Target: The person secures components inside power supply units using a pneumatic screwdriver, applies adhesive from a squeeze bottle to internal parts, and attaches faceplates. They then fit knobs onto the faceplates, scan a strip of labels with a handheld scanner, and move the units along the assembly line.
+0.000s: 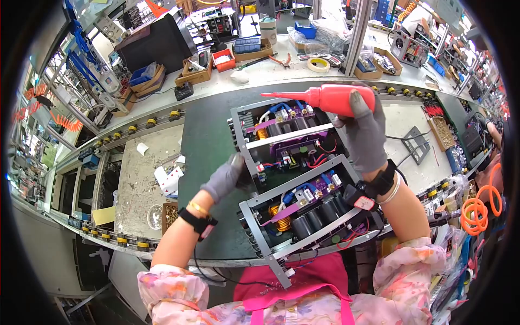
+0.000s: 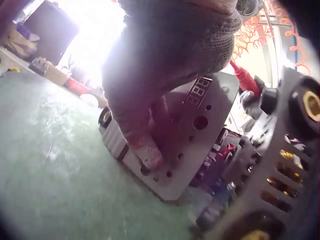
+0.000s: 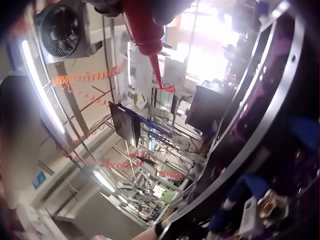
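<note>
A red bottle [image 1: 346,99] with a long thin nozzle is gripped by the right hand [image 1: 365,132], above the far metal-framed unit; its nozzle points left. The right wrist view shows the same bottle [image 3: 145,30]. At the left end of the far unit [image 1: 287,135], the gloved left hand [image 1: 225,179] touches the frame. In the left wrist view the left hand [image 2: 160,65] has its fingers against a grey panel [image 2: 200,125] with a digit display. A second unit [image 1: 303,211] with black cylinders and a copper coil lies nearer the body.
Behind the green work surface [image 1: 208,124] are a red bin [image 1: 223,59], orange-handled pliers [image 1: 283,61] and a tape roll [image 1: 318,65]. Roller rails [image 1: 130,130] run along both sides. An orange coiled hose [image 1: 475,216] hangs at the right, near another person's arm [image 1: 490,170].
</note>
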